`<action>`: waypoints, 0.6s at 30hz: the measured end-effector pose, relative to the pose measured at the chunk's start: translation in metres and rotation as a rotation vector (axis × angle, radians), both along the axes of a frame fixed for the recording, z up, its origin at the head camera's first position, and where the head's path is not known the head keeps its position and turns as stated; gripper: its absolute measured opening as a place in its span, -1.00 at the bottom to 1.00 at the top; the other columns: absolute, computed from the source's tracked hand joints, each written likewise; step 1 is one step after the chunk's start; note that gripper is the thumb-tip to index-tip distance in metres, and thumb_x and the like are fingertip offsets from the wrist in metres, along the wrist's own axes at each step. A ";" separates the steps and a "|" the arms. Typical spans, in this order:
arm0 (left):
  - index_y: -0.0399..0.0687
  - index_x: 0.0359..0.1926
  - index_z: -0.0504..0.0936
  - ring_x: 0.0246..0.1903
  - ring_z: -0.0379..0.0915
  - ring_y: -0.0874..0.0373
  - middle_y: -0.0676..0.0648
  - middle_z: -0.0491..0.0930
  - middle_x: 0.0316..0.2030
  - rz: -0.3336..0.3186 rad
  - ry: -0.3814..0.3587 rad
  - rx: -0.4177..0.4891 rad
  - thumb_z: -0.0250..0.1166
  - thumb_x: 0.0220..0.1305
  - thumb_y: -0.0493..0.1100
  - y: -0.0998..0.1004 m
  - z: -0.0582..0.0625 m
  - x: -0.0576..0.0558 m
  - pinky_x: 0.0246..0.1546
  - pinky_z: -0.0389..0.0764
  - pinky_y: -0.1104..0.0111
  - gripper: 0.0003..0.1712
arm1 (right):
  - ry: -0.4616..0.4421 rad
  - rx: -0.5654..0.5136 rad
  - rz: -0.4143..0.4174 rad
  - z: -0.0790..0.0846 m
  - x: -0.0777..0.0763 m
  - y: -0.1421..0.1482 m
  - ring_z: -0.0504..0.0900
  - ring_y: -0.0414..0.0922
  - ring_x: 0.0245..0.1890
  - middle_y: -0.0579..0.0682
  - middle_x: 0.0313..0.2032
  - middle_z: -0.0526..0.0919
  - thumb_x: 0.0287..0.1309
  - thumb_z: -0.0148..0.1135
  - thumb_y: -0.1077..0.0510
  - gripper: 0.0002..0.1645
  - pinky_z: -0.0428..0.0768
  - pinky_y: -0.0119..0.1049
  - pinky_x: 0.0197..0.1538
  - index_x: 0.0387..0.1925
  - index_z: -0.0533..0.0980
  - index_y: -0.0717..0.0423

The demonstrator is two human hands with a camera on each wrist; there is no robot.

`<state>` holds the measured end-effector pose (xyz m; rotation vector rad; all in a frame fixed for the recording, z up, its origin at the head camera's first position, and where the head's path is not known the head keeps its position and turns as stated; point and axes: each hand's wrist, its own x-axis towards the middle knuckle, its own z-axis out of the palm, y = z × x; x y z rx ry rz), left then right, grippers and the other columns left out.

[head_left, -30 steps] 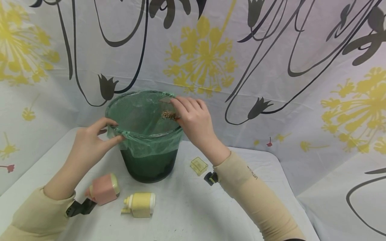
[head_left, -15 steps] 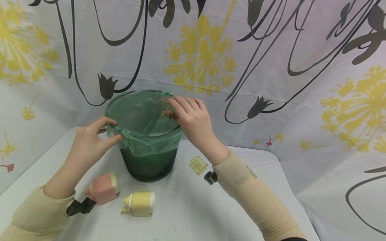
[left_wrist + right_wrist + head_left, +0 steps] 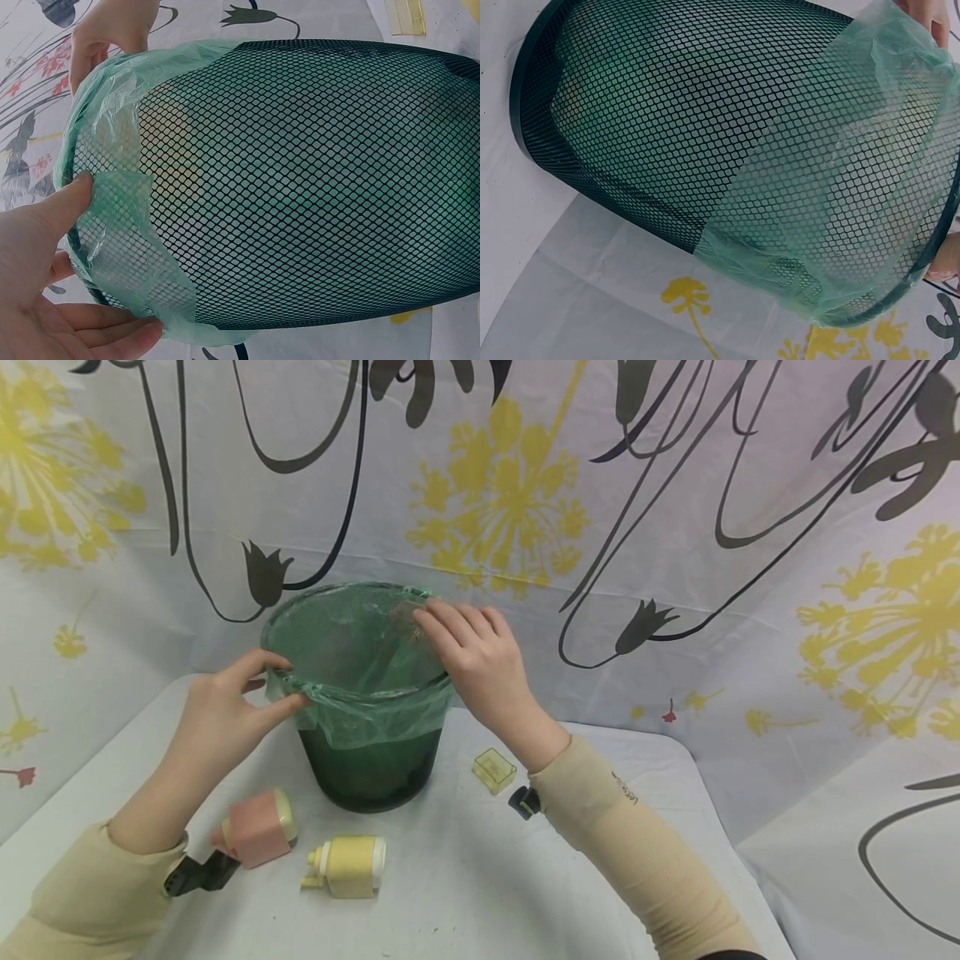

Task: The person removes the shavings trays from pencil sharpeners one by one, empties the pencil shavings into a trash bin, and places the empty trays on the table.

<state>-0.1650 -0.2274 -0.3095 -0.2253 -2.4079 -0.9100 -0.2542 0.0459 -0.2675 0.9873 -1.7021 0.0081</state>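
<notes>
A dark green mesh waste bin [image 3: 378,772] stands upright, lined with a thin green plastic bag [image 3: 360,722] folded over its rim. My left hand [image 3: 225,710] grips the bag and rim at the bin's left front, thumb and fingers over the edge; in the left wrist view the left hand [image 3: 52,277] has its thumb and fingers on the bag's folded edge. Over the opening on the right, my right hand [image 3: 480,652] holds a small clear plastic tray [image 3: 407,617], tipped toward the inside. Its fingers hide most of the tray. A few brown bits show by it.
A pink crank sharpener [image 3: 257,829] and a yellow crank sharpener [image 3: 352,867] lie on the white table [image 3: 465,893] in front of the bin. To the right is a small see-through yellow box [image 3: 495,771]. A patterned cloth [image 3: 502,510] hangs close behind.
The clump of brown shavings at the right hand has dropped out of sight, leaving a few bits. The right hand tilted the tray slightly; the left hand stayed put.
</notes>
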 end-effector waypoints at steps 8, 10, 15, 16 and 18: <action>-0.10 -0.07 0.57 -0.09 0.49 -0.43 -0.18 0.61 -0.50 0.001 -0.011 0.008 0.44 0.09 -0.13 0.000 0.000 0.000 -0.60 0.45 0.24 -0.62 | 0.022 0.018 0.011 -0.001 0.000 0.001 0.58 -0.08 -0.05 0.00 0.04 0.61 0.34 0.08 0.29 -0.70 0.50 -0.19 -0.02 0.04 0.58 0.08; -0.10 -0.07 0.57 -0.09 0.49 -0.43 -0.16 0.60 -0.54 0.004 -0.010 0.005 0.44 0.09 -0.13 -0.001 0.000 0.000 -0.63 0.44 0.27 -0.62 | 0.026 0.026 0.014 -0.001 -0.001 0.002 0.57 -0.08 -0.04 0.00 0.05 0.60 0.35 0.07 0.29 -0.69 0.50 -0.19 -0.02 0.05 0.58 0.07; -0.10 -0.07 0.57 -0.09 0.49 -0.43 -0.18 0.61 -0.51 0.006 -0.012 0.008 0.46 0.08 -0.13 -0.001 0.000 0.000 -0.62 0.44 0.26 -0.60 | 0.041 0.034 0.038 -0.002 -0.001 0.003 0.57 -0.06 -0.05 0.00 0.06 0.60 0.33 0.10 0.30 -0.67 0.50 -0.17 -0.04 0.07 0.57 0.06; -0.10 -0.06 0.57 -0.09 0.49 -0.43 -0.19 0.62 -0.49 0.006 -0.011 0.008 0.46 0.08 -0.13 -0.001 0.001 0.000 -0.61 0.45 0.26 -0.60 | 0.041 0.033 0.046 -0.002 -0.001 0.003 0.57 -0.06 -0.05 0.00 0.06 0.60 0.33 0.10 0.32 -0.66 0.50 -0.17 -0.04 0.08 0.56 0.06; -0.10 -0.06 0.57 -0.09 0.49 -0.43 -0.20 0.63 -0.47 0.007 -0.011 0.009 0.46 0.07 -0.12 -0.001 0.001 0.000 -0.61 0.45 0.25 -0.59 | 0.043 0.035 0.058 -0.003 -0.002 0.004 0.56 -0.05 -0.06 0.00 0.06 0.59 0.32 0.08 0.35 -0.63 0.50 -0.15 -0.04 0.09 0.56 0.06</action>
